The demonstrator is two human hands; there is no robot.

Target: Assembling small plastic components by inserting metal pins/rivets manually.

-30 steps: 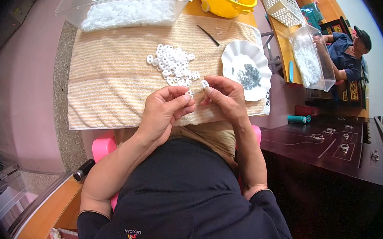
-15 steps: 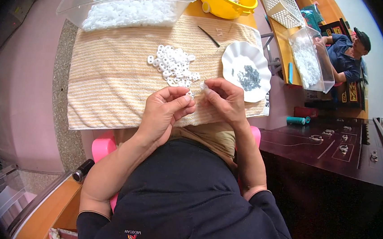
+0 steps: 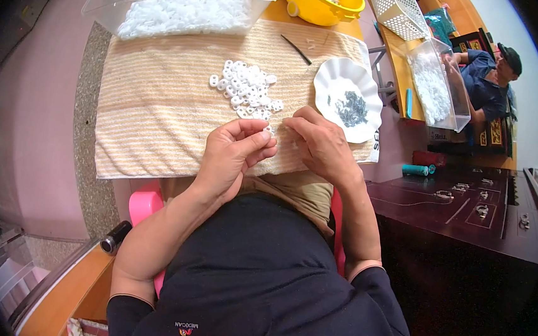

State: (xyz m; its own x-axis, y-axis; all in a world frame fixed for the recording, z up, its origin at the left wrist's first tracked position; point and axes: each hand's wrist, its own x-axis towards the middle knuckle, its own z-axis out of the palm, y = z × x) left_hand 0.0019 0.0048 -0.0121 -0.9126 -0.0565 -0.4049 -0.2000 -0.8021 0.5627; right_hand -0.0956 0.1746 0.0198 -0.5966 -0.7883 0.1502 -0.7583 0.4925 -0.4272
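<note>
My left hand [image 3: 235, 153] is closed in a pinch, with a small white plastic piece [image 3: 270, 131] showing at the tips of thumb and forefinger. To its right my right hand [image 3: 326, 146] is turned with its back up, over the towel. Its thumb and fingertips are mostly hidden, so whether it holds anything is unclear. Just beyond both hands lies a loose pile of white plastic pieces with holes [image 3: 245, 87] on a striped beige towel [image 3: 153, 108]. A scalloped white plate [image 3: 328, 78] with small dark grey bits [image 3: 352, 109] sits by my right hand.
At the far left stands a clear bin [image 3: 263, 6] of white pieces, beside a yellow basin [image 3: 328, 13]. A thin black tool [image 3: 296, 49] lies on the towel. To the right, a person [image 3: 488, 78] sits at another table behind a second clear bin [image 3: 456, 97].
My right hand has rolled over, back upward, and its fingertips have gone from view along with the small white piece they pinched. My left hand keeps nearly the same pinch.
</note>
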